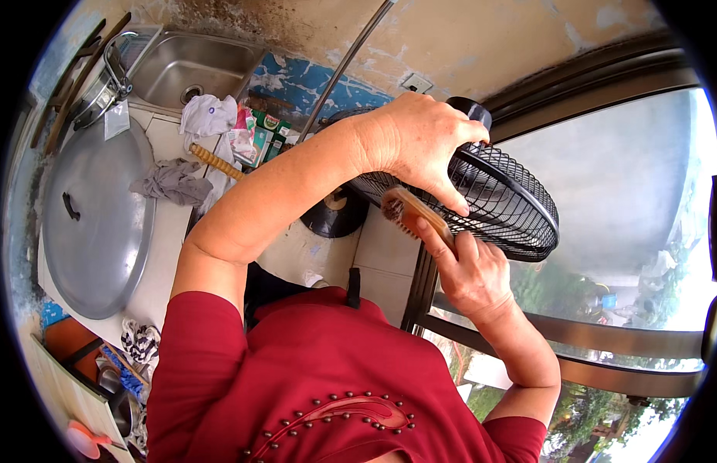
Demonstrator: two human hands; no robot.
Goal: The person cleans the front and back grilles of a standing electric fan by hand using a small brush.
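A black electric fan with a wire guard (503, 202) is tilted before me, its round base (336, 215) on the tiled counter. My left hand (428, 139) reaches over the top and grips the fan head, thumb pressed on the guard wires. From the right, my right hand (474, 269) holds a wooden scrub brush (422, 214), index finger laid along its back. The bristles point down and to the left, close to the guard. Whether they touch the wires, I cannot tell. My left hand hides part of the guard's upper edge.
At the left are a steel sink (185, 63), a large metal lid (98, 220), a pot (98, 95) and grey rags (176, 182). Small packets (257, 139) lie by the wall under a socket (416, 84). A metal-framed window (613, 231) borders the right.
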